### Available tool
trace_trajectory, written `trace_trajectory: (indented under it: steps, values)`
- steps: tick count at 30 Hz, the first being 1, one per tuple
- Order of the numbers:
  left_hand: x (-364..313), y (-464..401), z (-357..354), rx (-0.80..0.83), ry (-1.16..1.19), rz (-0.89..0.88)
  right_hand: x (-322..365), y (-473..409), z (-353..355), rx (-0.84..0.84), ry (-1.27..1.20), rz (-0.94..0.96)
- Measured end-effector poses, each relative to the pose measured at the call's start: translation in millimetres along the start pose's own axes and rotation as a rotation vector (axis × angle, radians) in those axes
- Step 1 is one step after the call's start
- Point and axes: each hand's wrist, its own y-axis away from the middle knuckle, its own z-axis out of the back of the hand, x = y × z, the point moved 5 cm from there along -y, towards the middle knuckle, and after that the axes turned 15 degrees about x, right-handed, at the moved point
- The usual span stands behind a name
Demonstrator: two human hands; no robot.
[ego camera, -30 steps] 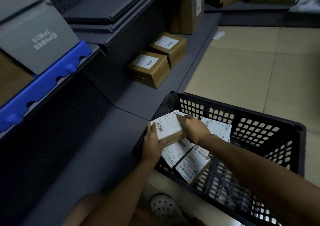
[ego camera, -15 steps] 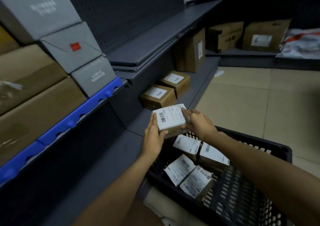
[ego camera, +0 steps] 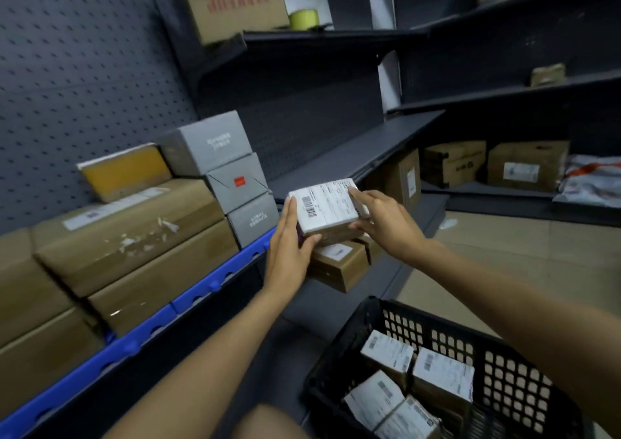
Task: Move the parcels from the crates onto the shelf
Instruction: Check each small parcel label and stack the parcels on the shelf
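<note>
2 bare hands, my left hand [ego camera: 289, 254] and right hand [ego camera: 386, 223], clasp the small white-labelled brown cardboard parcel [ego camera: 327, 208] above the black plastic crate [ego camera: 396, 317], mid-carry; next, seemingly, I lower it onto the dark grey metal shelf [ego camera: 353, 156].

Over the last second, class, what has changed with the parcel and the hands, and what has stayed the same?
The parcel has been lifted out of the black crate and carried up and forward, toward the shelf. Left hand and right hand hold it as before, at opposite ends. The other labelled parcels remain in the crate.
</note>
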Motion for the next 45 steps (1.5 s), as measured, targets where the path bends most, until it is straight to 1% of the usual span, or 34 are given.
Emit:
trace_trajectory:
  steps: [5, 9, 17, 22, 28, 30, 35, 39, 45]
  values:
    - [-35, 1, 75, -0.151, -0.052, -0.056, 60, -17, 55, -0.106, 0.032, 0.119]
    - [-51, 11, 132, -0.249, -0.086, -0.076, 111, -31, 87, -0.149, 0.058, 0.203]
    - [-50, 35, 240, -0.361, -0.338, -0.061, 213, -66, 108, -0.181, 0.063, 0.35]
    - [-29, 59, 295, -0.397, -0.408, -0.008, 272, -87, 95, -0.155, 0.036, 0.442]
    - [-2, 89, 345, -0.39, -0.526, 0.011, 335, -113, 72, -0.144, 0.017, 0.554]
    - [17, 102, 369, -0.393, -0.576, 0.081, 363, -128, 59, -0.13, 0.015, 0.607]
    - [41, 111, 394, -0.391, -0.595, 0.155, 395, -148, 43, -0.114, -0.005, 0.657]
    - [72, 117, 405, -0.39, -0.561, 0.237, 423, -173, 15, -0.034, 0.015, 0.677]
    - [109, 110, 410, -0.34, -0.564, 0.361, 439, -211, -18, 0.103, -0.004, 0.683]
